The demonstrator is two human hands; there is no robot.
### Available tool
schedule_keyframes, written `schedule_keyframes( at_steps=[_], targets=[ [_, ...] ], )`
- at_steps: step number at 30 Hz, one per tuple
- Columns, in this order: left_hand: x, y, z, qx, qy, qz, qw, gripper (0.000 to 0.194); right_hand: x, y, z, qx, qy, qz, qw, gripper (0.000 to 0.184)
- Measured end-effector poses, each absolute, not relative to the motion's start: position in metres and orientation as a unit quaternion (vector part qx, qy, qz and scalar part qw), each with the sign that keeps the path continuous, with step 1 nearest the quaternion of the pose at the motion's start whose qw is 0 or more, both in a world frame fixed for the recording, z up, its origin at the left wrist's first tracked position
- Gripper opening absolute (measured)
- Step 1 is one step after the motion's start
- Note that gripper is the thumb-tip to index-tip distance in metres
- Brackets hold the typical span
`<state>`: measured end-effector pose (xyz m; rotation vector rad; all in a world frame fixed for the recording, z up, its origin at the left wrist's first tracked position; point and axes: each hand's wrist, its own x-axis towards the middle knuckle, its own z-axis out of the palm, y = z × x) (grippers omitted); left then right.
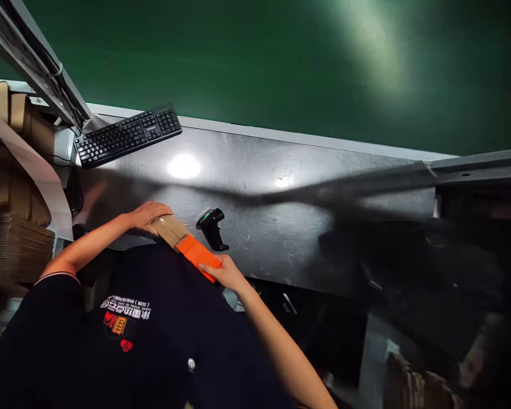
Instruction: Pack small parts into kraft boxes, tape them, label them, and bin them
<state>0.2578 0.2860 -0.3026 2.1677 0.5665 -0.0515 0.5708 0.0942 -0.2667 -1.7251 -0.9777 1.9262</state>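
My left hand [150,216] grips the far left end of a small brown cardboard box [169,229] at the table's near edge, close to my body. My right hand [227,272] is closed around an orange tape dispenser [198,257], its thumb on top. The dispenser's front edge touches the box's right end, where a thin dark line runs along the top face. Just beyond, a black handheld barcode scanner [213,228] with a green light lies on the metal table [255,227]. The undersides of the box and dispenser are hidden.
A black keyboard [128,136] lies at the table's back left. Behind a white rail stretches a green surface [255,68]. Metal posts [38,57] with cables rise at the left, beside stacked cardboard [23,244] and a white paper strip [46,176]. More cardboard [417,383] stands at lower right.
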Motion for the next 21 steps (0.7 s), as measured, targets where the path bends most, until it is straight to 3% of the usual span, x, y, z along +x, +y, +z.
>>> schedule_keyframes(
  at_steps=[5,9,16,21],
  targets=[
    [0.271,0.244,-0.285,0.929,0.206,-0.092,0.292,0.076,0.569,0.093,-0.277,-0.581,-0.365,0.699,0.202,0.044],
    [0.268,0.228,-0.286,0.937,0.192,-0.134,0.261,0.063,0.562,0.105,-0.283,-0.559,-0.403,0.688,0.226,0.043],
    [0.223,0.258,-0.28,0.932,0.266,-0.149,0.197,0.066,0.534,0.158,-0.275,-0.503,-0.45,0.667,0.314,0.036],
    [0.222,0.259,-0.275,0.926,0.281,-0.17,0.19,0.066,0.566,0.145,-0.263,-0.528,-0.507,0.644,0.223,0.037]
  ],
)
